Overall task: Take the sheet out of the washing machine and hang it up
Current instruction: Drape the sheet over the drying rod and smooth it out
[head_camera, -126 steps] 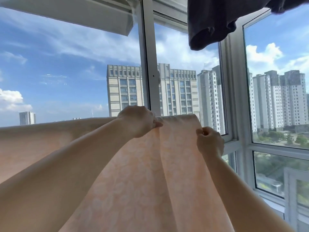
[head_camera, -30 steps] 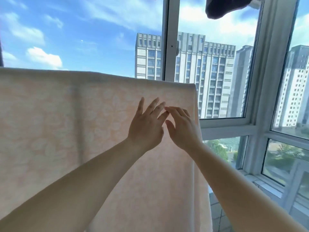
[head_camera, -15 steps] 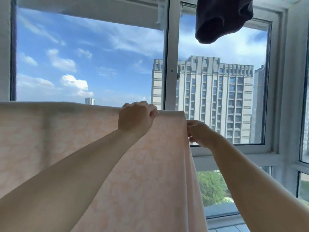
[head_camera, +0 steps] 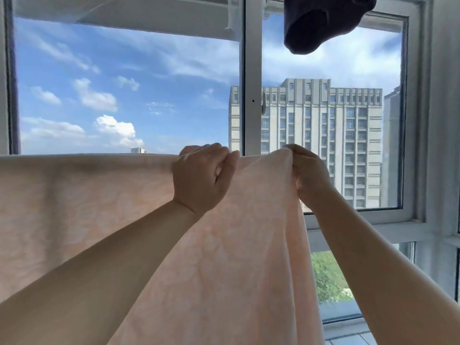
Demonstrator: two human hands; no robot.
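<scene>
Both hands are at the top edge of the sheet (head_camera: 139,220). Left hand (head_camera: 202,176): fingers curled over the fold, gripping the cloth. Right hand (head_camera: 307,174): thumb and fingers pinching the upper right corner, which stands slightly bunched above the line of the edge.

Location of the sheet: out of the machine and draped over a support hidden under its fold, in front of the window (head_camera: 251,70). It runs level from the far left to my hands, then falls in long folds near my arms.

Judgement on the step: I am squaring off the right end. To do it well, I should draw the corner to the right while the left hand holds the fold steady, so the bunching flattens and the top edge reads straight. The pull should be even and sideways, not downward; a downward tug would likely drag the cloth off its support. The hanging folds below want spreading so the layers do not cling and dry slowly.

A dark garment (head_camera: 323,23) hangs above, apart from the sheet.

Writing, brands, labels: none readable on the sheet, the window or the building (head_camera: 336,135) outside.
</scene>
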